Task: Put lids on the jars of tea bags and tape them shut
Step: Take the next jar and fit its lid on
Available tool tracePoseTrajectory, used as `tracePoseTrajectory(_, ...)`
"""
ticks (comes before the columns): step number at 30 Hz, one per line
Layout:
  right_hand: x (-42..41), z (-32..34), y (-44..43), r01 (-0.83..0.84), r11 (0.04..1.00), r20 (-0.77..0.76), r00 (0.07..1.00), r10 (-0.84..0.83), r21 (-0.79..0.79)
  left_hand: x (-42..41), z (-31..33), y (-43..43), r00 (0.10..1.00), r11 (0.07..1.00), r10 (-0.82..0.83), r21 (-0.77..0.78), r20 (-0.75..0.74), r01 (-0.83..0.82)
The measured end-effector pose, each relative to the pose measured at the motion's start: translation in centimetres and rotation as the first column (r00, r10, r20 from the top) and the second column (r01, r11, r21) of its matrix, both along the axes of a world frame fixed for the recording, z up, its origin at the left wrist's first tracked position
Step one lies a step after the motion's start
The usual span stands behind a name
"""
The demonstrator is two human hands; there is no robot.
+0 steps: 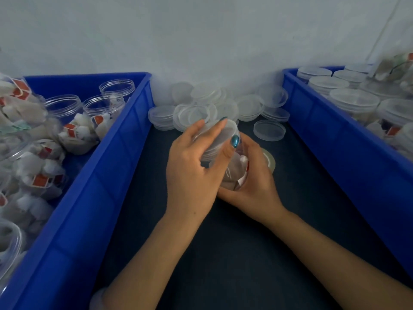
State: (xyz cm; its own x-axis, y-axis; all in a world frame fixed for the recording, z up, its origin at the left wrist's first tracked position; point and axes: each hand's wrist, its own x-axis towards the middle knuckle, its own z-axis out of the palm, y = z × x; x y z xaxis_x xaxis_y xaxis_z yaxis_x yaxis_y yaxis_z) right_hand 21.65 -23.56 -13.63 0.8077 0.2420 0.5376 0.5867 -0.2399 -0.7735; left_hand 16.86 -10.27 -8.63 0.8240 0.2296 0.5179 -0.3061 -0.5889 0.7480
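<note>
Jar (234, 173) of tea bags, tilted above the dark table top (245, 253) between two blue bins, at the capping stage as I watch from my remote station. The left hand (192, 173) curls its fingers and thumb round the clear lid (220, 139), which sits over the jar's mouth. The right hand (257, 184) wraps the jar's lower body from below, fingers bent round it. From this feed I cannot tell whether the lid is fully seated or only resting on the rim.

I judge the step in hand to be closing this one jar, with the taping not yet begun. The tape roll (270, 158) lies on the table just behind the right hand, partly hidden by it. The next move, as I read it, calls for the lid to be pressed or turned home while the right hand keeps the jar from slipping. Then one hand must let go to reach the tape.

Loose lids (212, 101) are heaped against the wall, and a single lid (269, 130) lies flat near the tape. The left bin (125, 139) holds open jars (105, 106) of tea bags. The right bin (324, 121) holds lidded jars (354, 99).
</note>
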Motion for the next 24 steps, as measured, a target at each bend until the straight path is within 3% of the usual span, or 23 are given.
tracePoseTrajectory(3, -0.5, 0.1, 0.4, 0.068, 0.995, 0.046, 0.997, -0.064, -0.071, -0.4, 0.2, -0.5, 0.999, 0.999, 0.017, -0.042, -0.039, -0.019)
tracePoseTrajectory(6, -0.6, 0.4, 0.6, 0.142, 0.973, 0.092, 0.988, -0.127, -0.180, -0.1, 0.5, 0.2, 0.997, 0.981, -0.040, -0.193, -0.059, 0.028)
tracePoseTrajectory(12, 0.2, 1.0, -0.3, -0.008, 0.989, -0.003, 1.000, 0.008, -0.149, 0.6, 0.7, 0.9, 0.991, 0.943, -0.118, -0.321, -0.062, 0.092)
tracePoseTrajectory(18, -1.3, 1.0, 0.7, 0.144, 0.963, 0.076, 0.989, -0.130, -0.227, 0.6, 0.5, 0.6, 0.987, 0.972, -0.075, -0.233, -0.143, 0.040)
tracePoseTrajectory(24, -0.9, 1.1, 0.5, 0.102, 0.973, 0.039, 0.995, -0.096, -0.206, 0.3, 0.3, 0.5, 0.987, 0.978, -0.066, -0.205, -0.145, 0.035)
